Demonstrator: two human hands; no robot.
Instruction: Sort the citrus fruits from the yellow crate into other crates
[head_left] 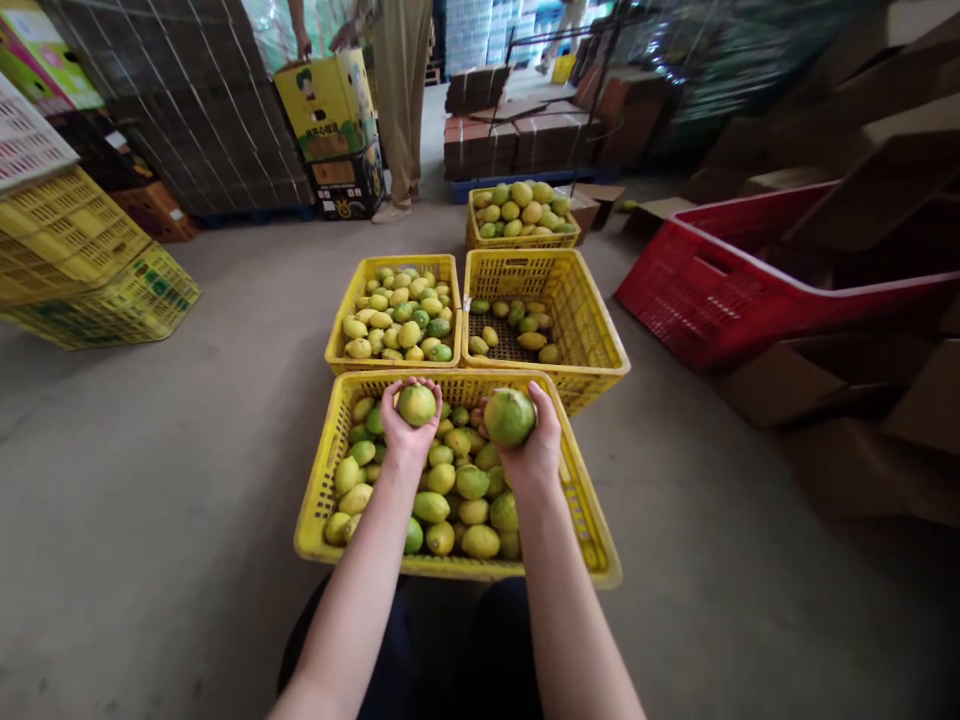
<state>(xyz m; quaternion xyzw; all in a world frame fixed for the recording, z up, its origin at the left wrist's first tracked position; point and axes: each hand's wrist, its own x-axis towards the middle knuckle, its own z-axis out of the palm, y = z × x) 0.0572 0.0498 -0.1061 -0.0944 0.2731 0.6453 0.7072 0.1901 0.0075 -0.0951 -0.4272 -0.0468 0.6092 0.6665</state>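
Note:
Cupped in my left hand (409,432) is a yellow-green lemon (416,404), its fingers wrapped round the fruit. My right hand (541,445) grips a larger, greener lemon (509,417). Both hands are above a yellow plastic crate (311,510) of green and yellow lemons (472,482), directly in front of my knees. Behind it on the left, a second yellow crate (339,300) is well filled with mostly yellow lemons (405,310). Beside that one, a third yellow crate (592,320) has several lemons (532,341) on its bottom.
Farther back is another yellow crate (474,238) heaped with lemons. A red crate (675,290) and cardboard boxes (862,430) crowd the right. Stacked yellow crates (82,240) stand left. A person (401,100) is by a yellow carton (326,105). Grey floor (225,420) surrounds the crates.

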